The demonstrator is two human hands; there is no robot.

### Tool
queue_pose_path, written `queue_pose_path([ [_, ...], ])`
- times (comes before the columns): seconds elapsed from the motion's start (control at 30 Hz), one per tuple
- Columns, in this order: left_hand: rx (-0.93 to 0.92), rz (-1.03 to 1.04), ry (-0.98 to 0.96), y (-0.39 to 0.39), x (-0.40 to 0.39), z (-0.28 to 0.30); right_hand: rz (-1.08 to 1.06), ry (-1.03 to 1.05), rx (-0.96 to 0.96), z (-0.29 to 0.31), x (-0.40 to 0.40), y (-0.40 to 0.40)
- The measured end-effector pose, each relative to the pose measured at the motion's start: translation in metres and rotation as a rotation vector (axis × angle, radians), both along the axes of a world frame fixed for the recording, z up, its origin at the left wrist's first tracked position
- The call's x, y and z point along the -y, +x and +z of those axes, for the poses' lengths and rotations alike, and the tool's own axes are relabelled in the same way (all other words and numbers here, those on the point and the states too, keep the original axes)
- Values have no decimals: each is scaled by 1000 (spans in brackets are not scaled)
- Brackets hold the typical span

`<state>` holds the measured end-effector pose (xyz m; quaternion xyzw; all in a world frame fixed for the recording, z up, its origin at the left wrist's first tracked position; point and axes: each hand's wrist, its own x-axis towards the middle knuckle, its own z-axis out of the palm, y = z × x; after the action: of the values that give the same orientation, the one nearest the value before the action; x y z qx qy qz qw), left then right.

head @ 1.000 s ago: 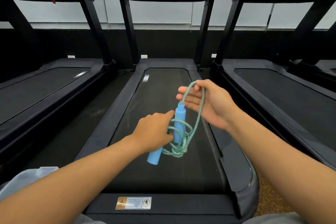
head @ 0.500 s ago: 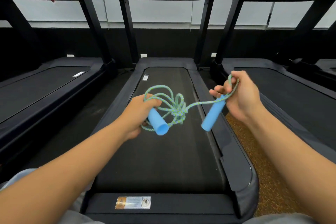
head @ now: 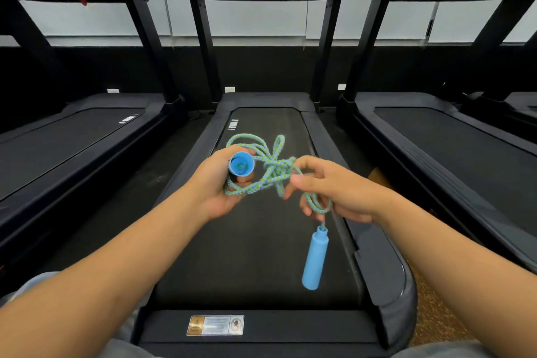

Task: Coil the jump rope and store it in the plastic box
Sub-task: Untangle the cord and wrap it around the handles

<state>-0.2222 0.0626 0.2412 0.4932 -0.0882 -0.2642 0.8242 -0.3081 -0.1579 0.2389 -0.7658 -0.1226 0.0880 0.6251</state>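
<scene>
Looking down, we see a black treadmill belt (head: 261,264) under our arms. Above its middle we hold the blue-green braided jump rope (head: 273,168). Our left hand (head: 216,186) grips one light blue plastic handle (head: 241,164) with several loops. Our right hand (head: 337,189), fingers half curled, pinches the cord; the second blue handle (head: 315,259) hangs below it.

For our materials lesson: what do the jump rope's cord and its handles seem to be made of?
Cord: likely braided fabric; speckled blue-green weave, limp loops.
Handles: probably smooth matte plastic, possibly foam; the one hanging is a uniform blue cylinder, the one in the left hand shows a hollow end.
</scene>
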Motion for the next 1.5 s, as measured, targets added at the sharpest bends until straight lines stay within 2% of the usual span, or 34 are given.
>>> queue_pose_path([
  [0.1, -108, 20, 75, -3, 4, -2, -79, 6, 84, -4, -9, 3],
  [0.23, -131, -46, 157, -9, 9, -6, -125, -151, 223, -8, -18, 4],
  [0.47, -136, -82, 392, -14, -1, -8, -331, 33, 194, -6, -14, 11],
  [0.63, 96, -178, 384, -19, -6, -2, -405, -15, 185, -6, -13, 11],
  [0.8, 541, -226, 613, -23, 1, -14, -450, -353, 255, -4, -18, 8],
  [0.83, 612, -199, 653, -23, 1, -15, -418, -369, 233, -2, -19, 6],
  [0.9, 706, -151, 678, -19, -1, -14, -275, -227, 124, 1, -21, 1],
  [0.97, 744, -233, 612, -14, -8, -13, -131, -37, 12, 5, -22, -3],
  [1.0, 734, -314, 556, -10, -12, -13, -102, -19, 4, 6, -20, -4],
  [1.1, 678, -519, 449, -6, -19, -17, -146, -211, 153, 7, -18, -5],
  [1.2, 524, -428, 418, -11, -12, -16, -199, -409, 310, 6, -24, -8],
  [1.37, 579, -100, 525, -19, 1, -7, -316, -594, 465, 2, -30, -3],
  [1.5, 618, -27, 493, -27, 5, -4, -304, -640, 491, 1, -30, -3],
])
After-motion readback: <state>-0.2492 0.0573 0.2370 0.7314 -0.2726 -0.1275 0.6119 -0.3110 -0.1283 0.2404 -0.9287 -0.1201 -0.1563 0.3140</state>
